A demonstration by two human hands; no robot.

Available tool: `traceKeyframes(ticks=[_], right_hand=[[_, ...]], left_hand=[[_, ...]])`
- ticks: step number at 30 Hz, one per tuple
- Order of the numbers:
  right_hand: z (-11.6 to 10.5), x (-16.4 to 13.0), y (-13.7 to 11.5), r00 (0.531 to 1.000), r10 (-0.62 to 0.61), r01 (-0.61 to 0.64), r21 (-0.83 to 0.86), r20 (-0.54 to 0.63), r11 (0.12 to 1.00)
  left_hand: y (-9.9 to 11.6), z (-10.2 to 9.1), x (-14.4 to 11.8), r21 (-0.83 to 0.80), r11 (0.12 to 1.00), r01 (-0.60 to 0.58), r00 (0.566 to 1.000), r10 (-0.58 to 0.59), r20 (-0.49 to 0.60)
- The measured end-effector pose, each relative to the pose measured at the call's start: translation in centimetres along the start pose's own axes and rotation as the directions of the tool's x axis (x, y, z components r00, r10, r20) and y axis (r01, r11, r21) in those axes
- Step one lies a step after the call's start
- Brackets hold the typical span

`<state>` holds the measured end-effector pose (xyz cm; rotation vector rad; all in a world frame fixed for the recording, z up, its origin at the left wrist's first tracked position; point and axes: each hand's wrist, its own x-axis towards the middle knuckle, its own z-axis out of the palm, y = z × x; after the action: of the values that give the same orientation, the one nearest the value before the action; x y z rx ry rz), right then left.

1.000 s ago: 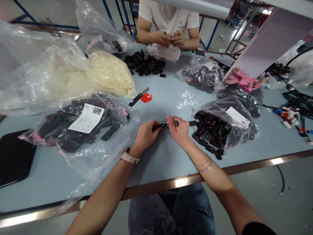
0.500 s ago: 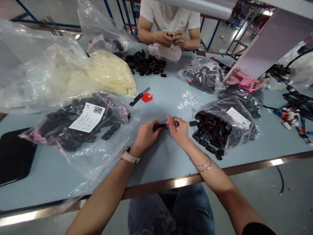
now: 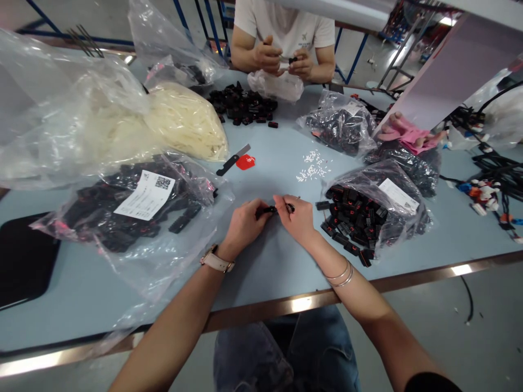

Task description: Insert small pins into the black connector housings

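My left hand (image 3: 247, 223) is closed, its thumb and fingers pinching a small black plastic connector (image 3: 268, 209) above the table. Against the connector's right end presses my right hand (image 3: 297, 216), also closed. A dark rounded bit shows between the right fingers, and a thin tip pokes out behind them; what it is stays mostly hidden. Just right of my right hand, black connectors with orange parts (image 3: 353, 218) spill from a clear plastic bag (image 3: 402, 218). Beyond my hands lies a scatter of tiny white pieces (image 3: 312, 166).
A black-handled blade (image 3: 233, 160) lies beside a red piece (image 3: 245, 162). Left stand a labelled bag of black parts (image 3: 122, 212) and a bag of cream strips (image 3: 188, 122). Across the table, a co-worker (image 3: 284, 43) handles a black part behind a connector pile (image 3: 243, 106).
My right hand has shifted slightly left along the connector, while my left hand stays put. The co-worker's hands have moved apart, one still holding a black part.
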<state>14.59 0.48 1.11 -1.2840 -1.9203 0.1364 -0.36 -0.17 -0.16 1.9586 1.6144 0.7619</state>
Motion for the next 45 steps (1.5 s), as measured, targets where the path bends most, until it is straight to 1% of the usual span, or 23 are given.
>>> traceKeyframes(ticks=[4, 7, 9, 15, 18, 24, 25, 27, 29, 30, 32, 34, 35, 36, 37, 38, 39, 40, 41, 42, 43, 45], right_hand=[[0.0, 0.1, -0.3, 0.999, -0.035, 0.036, -0.033, 0.025, 0.999], [0.0, 0.1, -0.3, 0.999, -0.027, 0.028, -0.026, 0.038, 0.999], [0.0, 0.1, -0.2, 1.0, -0.001, 0.001, -0.001, 0.027, 1.0], [-0.2, -0.2, 0.5, 0.99, 0.11, -0.1, 0.114, -0.089, 0.988], [-0.2, -0.2, 0.5, 0.989, 0.13, -0.12, 0.126, -0.074, 0.985], [-0.2, -0.1, 0.4, 0.985, 0.168, -0.172, 0.145, 0.039, 0.974], [-0.3, 0.0, 0.4, 0.982, 0.185, -0.189, 0.173, 0.039, 0.967], [-0.6, 0.0, 0.4, 0.966, 0.259, -0.249, 0.265, -0.004, 0.932], [-0.9, 0.2, 0.4, 0.929, 0.363, -0.31, 0.376, -0.077, 0.873], [-1.1, 0.2, 0.5, 0.907, 0.407, -0.329, 0.421, -0.108, 0.845], [-1.3, 0.3, 0.5, 0.881, 0.453, -0.347, 0.465, -0.135, 0.814], [-1.4, 0.4, 0.5, 0.877, 0.463, -0.359, 0.467, -0.127, 0.808], [-1.4, 0.4, 0.5, 0.879, 0.462, -0.362, 0.466, -0.118, 0.807], [-1.4, 0.4, 0.6, 0.881, 0.46, -0.361, 0.468, -0.114, 0.807], [-1.4, 0.4, 0.6, 0.883, 0.455, -0.355, 0.473, -0.113, 0.807], [-1.4, 0.3, 0.6, 0.885, 0.45, -0.348, 0.475, -0.117, 0.808], [-1.4, 0.3, 0.7, 0.887, 0.444, -0.34, 0.473, -0.126, 0.813], [-1.4, 0.4, 0.8, 0.89, 0.435, -0.332, 0.46, -0.137, 0.823], [-1.5, 0.5, 0.9, 0.894, 0.423, -0.325, 0.434, -0.149, 0.84], [-1.7, 0.6, 1.1, 0.9, 0.405, -0.319, 0.392, -0.16, 0.863], [-1.9, 0.8, 1.2, 0.909, 0.382, -0.311, 0.338, -0.169, 0.888], [-2.6, 1.2, 1.6, 0.927, 0.329, -0.291, 0.207, -0.179, 0.934]], left_hand=[[0.0, 0.0, 0.0, 0.014, 1.0, -0.007, 1.0, 0.008, -0.01], [0.0, 0.0, 0.0, 0.016, 1.0, -0.009, 1.0, 0.01, -0.013], [0.0, 0.0, 0.0, 0.009, 1.0, -0.001, 1.0, 0.001, -0.006], [0.1, -0.1, 0.0, -0.001, 1.0, 0.012, 1.0, -0.012, 0.009], [0.1, -0.1, 0.0, 0.0, 1.0, 0.018, 1.0, -0.018, 0.013], [0.0, -0.1, 0.0, 0.002, 1.0, 0.014, 1.0, -0.014, 0.008], [0.1, -0.1, 0.0, 0.002, 1.0, 0.016, 1.0, -0.016, 0.007], [0.2, 0.0, 0.0, -0.009, 0.999, 0.033, 0.999, -0.033, 0.002], [0.3, 0.1, 0.1, -0.064, 0.996, 0.066, 0.997, -0.069, -0.034], [0.2, 0.2, 0.2, -0.12, 0.989, 0.087, 0.993, -0.096, -0.07], [0.0, 0.4, 0.4, -0.294, 0.947, 0.127, 0.971, -0.18, -0.159], [-0.5, 0.2, 0.7, -0.495, 0.856, 0.152, 0.922, -0.302, -0.24], [-0.8, 0.0, 0.8, -0.573, 0.804, 0.158, 0.89, -0.368, -0.27], [-1.0, -0.3, 0.9, -0.607, 0.778, 0.163, 0.849, -0.424, -0.315], [-1.2, -0.7, 1.0, -0.579, 0.796, 0.176, 0.806, -0.454, -0.38], [-1.3, -1.2, 1.0, -0.485, 0.852, 0.196, 0.765, -0.442, -0.468], [-1.3, -1.8, 1.0, -0.327, 0.916, 0.231, 0.754, -0.381, -0.535], [-1.3, -2.3, 0.9, -0.145, 0.952, 0.271, 0.784, -0.306, -0.541], [-1.3, -2.8, 0.9, 0.023, 0.956, 0.292, 0.813, -0.235, -0.533], [-1.2, -3.3, 0.8, 0.156, 0.937, 0.313, 0.829, -0.189, -0.526], [-1.2, -3.6, 0.7, 0.261, 0.904, 0.34, 0.841, -0.168, -0.514], [-1.2, -4.1, 0.5, 0.395, 0.838, 0.377, 0.867, -0.168, -0.47]])
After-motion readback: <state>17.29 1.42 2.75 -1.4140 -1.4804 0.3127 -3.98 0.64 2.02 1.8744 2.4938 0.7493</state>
